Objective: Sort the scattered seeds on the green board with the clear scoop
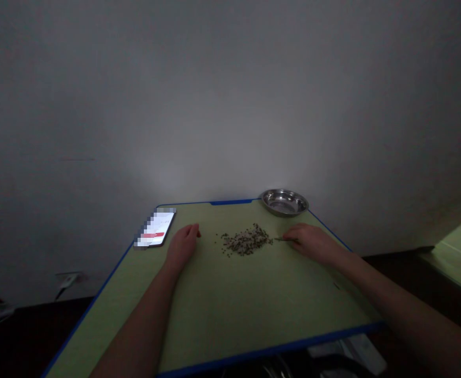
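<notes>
A loose pile of small dark and pale grains [247, 241] lies spread on the light green table [238, 310], with a few stray ones at its left and lower edges. My right hand [302, 239] is closed around slim tweezers [283, 239], whose tip points left at the pile's right edge. Whether the tip pinches a grain is too small to tell. To the left of the pile, apart from it, my left hand [185, 240] rests on the table with its fingers curled in; nothing shows in them.
A shallow steel bowl [284, 202] stands at the table's back right corner, close to the wall. At the left edge lies a phone [157, 228] with a lit screen. A small dark bit [336, 286] lies near my right forearm. Blue trim edges the table.
</notes>
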A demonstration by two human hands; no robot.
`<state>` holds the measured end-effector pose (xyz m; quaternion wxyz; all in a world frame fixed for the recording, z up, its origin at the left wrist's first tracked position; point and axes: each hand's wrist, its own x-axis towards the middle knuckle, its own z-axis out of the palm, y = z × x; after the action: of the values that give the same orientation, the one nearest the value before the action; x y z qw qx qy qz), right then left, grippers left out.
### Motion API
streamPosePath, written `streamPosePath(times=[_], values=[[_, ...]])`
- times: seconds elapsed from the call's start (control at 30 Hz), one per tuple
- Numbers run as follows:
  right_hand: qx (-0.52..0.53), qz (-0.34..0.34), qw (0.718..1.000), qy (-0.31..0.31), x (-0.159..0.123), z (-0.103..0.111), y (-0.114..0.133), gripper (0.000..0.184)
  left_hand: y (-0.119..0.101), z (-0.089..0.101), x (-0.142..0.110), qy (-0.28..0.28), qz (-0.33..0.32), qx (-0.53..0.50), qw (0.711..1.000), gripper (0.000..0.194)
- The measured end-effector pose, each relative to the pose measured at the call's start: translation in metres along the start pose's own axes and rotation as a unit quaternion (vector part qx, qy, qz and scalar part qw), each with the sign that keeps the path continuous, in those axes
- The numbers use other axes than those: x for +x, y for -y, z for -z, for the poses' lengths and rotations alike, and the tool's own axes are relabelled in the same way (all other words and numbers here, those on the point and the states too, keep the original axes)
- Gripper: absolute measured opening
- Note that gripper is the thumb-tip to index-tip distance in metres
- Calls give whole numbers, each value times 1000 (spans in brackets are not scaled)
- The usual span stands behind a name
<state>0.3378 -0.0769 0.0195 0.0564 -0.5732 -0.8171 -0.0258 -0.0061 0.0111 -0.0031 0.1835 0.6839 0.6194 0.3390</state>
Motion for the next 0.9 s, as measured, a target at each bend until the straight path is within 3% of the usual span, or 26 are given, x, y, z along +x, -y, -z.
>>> streamPosePath(times=[0.27,0.73,0.9], values=[[35,13,999,-9,-16,3,3,29,-1,1,-1,-2,-7,0,1000,43],[177,-100,979,-1,-2,-5,-31,31,-1,0,-1,-1,1,4,1000,42],[195,-103,975,11,-2,-11,-34,35,0,0,0,-4,-8,7,1000,42]])
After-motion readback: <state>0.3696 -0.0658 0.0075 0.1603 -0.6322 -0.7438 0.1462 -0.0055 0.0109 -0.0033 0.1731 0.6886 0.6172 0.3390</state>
